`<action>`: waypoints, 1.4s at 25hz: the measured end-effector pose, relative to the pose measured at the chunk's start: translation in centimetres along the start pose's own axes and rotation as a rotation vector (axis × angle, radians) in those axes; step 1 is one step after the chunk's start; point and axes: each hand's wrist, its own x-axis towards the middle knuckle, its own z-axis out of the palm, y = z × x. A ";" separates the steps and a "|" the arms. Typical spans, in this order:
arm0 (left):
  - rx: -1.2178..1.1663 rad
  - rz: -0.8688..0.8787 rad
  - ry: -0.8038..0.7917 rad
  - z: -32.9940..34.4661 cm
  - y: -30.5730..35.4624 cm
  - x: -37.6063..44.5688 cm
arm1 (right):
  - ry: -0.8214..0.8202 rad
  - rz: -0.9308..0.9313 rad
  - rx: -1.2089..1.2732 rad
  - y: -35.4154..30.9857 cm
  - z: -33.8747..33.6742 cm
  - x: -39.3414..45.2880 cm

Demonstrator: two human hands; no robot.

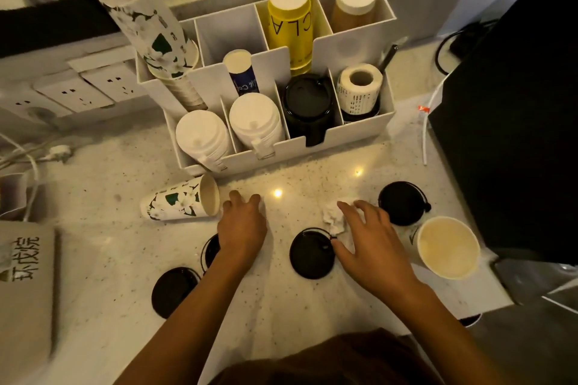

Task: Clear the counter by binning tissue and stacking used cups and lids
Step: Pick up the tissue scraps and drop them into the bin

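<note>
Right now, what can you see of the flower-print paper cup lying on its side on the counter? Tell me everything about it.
The fallen cup is white paper printed with dark green leaves and white flowers. It lies on its side on the speckled counter, its open mouth facing right, its base to the left. The inside looks plain cream and empty. It sits just in front of the white organiser, with no lid on it. The left hand rests close to its rim; contact cannot be confirmed.
</note>
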 end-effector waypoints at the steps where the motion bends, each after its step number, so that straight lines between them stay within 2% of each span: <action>1: -0.014 0.018 0.002 0.2 0.0 0.1 | 0.001 0.005 0.008 0.3 0.2 0.4; 9: -0.231 0.165 0.050 1.5 0.4 -0.7 | -0.001 -0.023 -0.062 1.5 2.2 2.9; 16: -0.757 -0.046 0.135 -1.0 1.8 -2.8 | 0.000 -0.027 0.000 1.9 3.5 4.4; 21: -0.921 -0.133 0.134 -2.3 1.6 -4.8 | -0.019 -0.037 0.000 1.6 4.4 5.1; 25: -0.936 -0.122 0.126 -2.8 1.2 -6.1 | -0.024 -0.015 0.020 1.7 4.6 5.6; 30: -0.947 -0.074 0.152 -3.4 1.2 -7.4 | 0.035 0.017 0.129 1.2 3.8 4.6; 35: -1.133 -0.074 0.177 -4.2 1.4 -8.7 | 0.222 0.039 0.420 -0.9 1.5 1.8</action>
